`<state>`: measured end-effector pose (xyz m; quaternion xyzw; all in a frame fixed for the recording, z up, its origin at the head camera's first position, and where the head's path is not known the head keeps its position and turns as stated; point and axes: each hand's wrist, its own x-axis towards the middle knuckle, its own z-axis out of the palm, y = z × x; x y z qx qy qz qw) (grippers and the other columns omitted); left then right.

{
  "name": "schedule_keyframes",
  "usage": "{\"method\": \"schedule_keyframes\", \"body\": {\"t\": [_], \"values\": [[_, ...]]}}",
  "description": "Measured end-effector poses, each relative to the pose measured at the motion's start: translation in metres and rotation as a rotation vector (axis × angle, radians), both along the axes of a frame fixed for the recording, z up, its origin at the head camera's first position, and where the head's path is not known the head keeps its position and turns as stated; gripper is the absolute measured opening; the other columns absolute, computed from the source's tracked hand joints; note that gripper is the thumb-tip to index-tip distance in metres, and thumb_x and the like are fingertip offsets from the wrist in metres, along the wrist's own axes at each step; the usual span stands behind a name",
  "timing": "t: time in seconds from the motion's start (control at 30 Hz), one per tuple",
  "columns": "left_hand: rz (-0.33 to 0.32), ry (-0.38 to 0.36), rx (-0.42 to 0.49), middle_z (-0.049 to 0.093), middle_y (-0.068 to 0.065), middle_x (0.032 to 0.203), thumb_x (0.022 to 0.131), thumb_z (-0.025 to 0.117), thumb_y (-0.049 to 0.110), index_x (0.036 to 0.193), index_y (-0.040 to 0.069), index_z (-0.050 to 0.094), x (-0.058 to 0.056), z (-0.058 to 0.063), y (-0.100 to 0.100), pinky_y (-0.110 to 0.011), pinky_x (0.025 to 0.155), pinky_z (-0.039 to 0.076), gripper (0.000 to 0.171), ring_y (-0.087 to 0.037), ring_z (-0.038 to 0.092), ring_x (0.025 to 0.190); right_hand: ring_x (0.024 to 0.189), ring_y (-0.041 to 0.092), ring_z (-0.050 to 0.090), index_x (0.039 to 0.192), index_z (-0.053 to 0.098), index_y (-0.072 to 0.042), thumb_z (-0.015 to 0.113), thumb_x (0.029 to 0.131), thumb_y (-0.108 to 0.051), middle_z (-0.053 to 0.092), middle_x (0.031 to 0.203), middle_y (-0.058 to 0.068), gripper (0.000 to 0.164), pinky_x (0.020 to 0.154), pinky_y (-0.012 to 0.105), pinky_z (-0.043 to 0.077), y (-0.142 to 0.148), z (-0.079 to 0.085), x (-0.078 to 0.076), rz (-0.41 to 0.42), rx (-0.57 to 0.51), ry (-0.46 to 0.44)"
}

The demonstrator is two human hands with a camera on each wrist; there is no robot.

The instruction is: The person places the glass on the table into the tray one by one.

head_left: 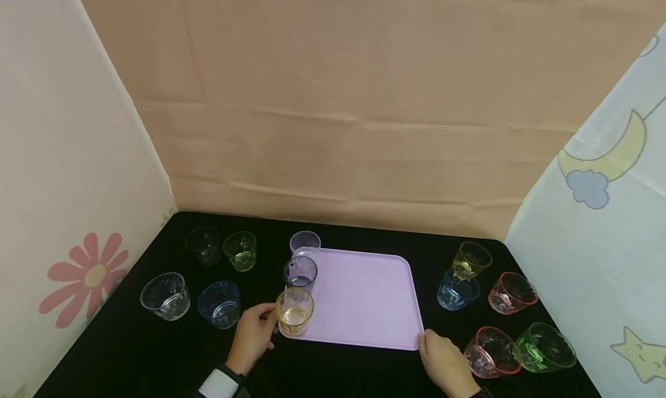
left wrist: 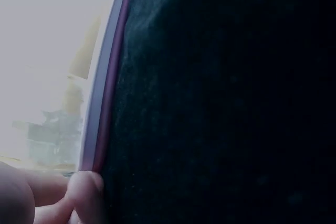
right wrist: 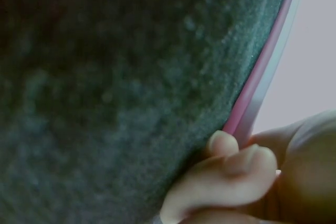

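A lilac tray [head_left: 364,299] with a raised rim lies on the black table. Three glasses line its left side: a pale clear glass [head_left: 305,243] at the far corner, a greyish-purple glass [head_left: 300,273] in the middle and a yellow glass [head_left: 294,314] at the near corner. My left hand [head_left: 253,334] pinches the tray's near left corner, right beside the yellow glass; the left wrist view has its fingertips [left wrist: 86,187] at the rim. At the near right corner, my right hand [head_left: 442,360] grips the tray, its fingers [right wrist: 231,179] curled under the edge in the right wrist view.
Left of the tray stand a dark clear glass [head_left: 203,246], a green glass [head_left: 241,252], a clear glass [head_left: 169,298] and a blue glass [head_left: 219,306]. Several yellow, blue, red and green glasses stand right; the nearer red glass [head_left: 491,354] is beside my right hand.
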<state>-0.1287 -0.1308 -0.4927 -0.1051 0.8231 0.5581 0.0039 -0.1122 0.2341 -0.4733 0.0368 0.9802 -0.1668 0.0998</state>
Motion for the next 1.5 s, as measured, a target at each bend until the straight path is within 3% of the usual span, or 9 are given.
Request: {"method": "schedule_keyframes", "body": {"t": [0.17,0.3,0.87,1.2,1.37,1.5], "values": [[-0.013,0.012,-0.054,0.063,-0.003,0.074,0.100,0.059,0.007,0.113,-0.005,0.070,-0.009,-0.001,0.000,-0.029,0.041,0.048,0.021,-0.014,0.057,0.053,0.055,0.018,0.044,0.080,0.057,-0.006,0.049,0.104,-0.019,0.044,0.063,0.003,0.028,0.051,0.035,0.038,-0.001,0.000,0.001,-0.005,-0.001,-0.011],[-0.011,0.012,-0.055,0.064,-0.004,0.078,0.099,0.062,0.007,0.108,-0.003,0.071,-0.012,0.000,0.001,-0.029,0.041,0.047,0.017,-0.014,0.057,0.054,0.054,0.018,0.044,0.079,0.056,-0.007,0.050,0.103,-0.018,0.044,0.062,0.003,0.028,0.051,0.036,0.038,0.000,-0.001,0.002,0.003,0.005,0.010],[0.024,0.018,-0.049,0.065,-0.007,0.080,0.094,0.063,0.000,0.102,-0.005,0.071,-0.014,-0.001,-0.002,-0.028,0.043,0.048,0.013,-0.015,0.058,0.055,0.053,0.016,0.043,0.078,0.055,-0.007,0.051,0.105,-0.022,0.043,0.063,0.003,0.032,0.050,0.031,0.034,-0.002,0.007,0.002,-0.019,-0.066,-0.007],[0.023,-0.009,-0.067,0.064,-0.008,0.080,0.095,0.063,0.002,0.104,-0.004,0.071,-0.012,0.001,0.000,-0.031,0.046,0.049,0.014,-0.016,0.057,0.056,0.053,0.016,0.044,0.076,0.055,-0.010,0.054,0.105,-0.034,0.046,0.061,0.002,0.037,0.052,0.030,0.035,-0.002,0.024,0.019,-0.090,-0.121,-0.036],[0.022,-0.019,-0.085,0.064,-0.008,0.081,0.096,0.063,0.003,0.105,-0.004,0.071,-0.013,0.002,0.000,-0.032,0.047,0.050,0.014,-0.016,0.057,0.057,0.052,0.014,0.041,0.081,0.056,-0.013,0.063,0.101,-0.033,0.044,0.060,-0.001,0.030,0.050,0.026,0.033,-0.005,0.033,0.036,-0.125,-0.218,0.046],[0.033,-0.024,-0.101,0.064,-0.007,0.079,0.095,0.063,0.004,0.104,-0.003,0.072,-0.013,0.001,0.001,-0.031,0.048,0.049,0.014,-0.015,0.057,0.055,0.052,0.009,0.040,0.084,0.057,-0.014,0.069,0.098,-0.026,0.044,0.063,-0.004,0.022,0.050,0.023,0.035,-0.008,0.034,0.052,-0.139,-0.262,0.208]]}}
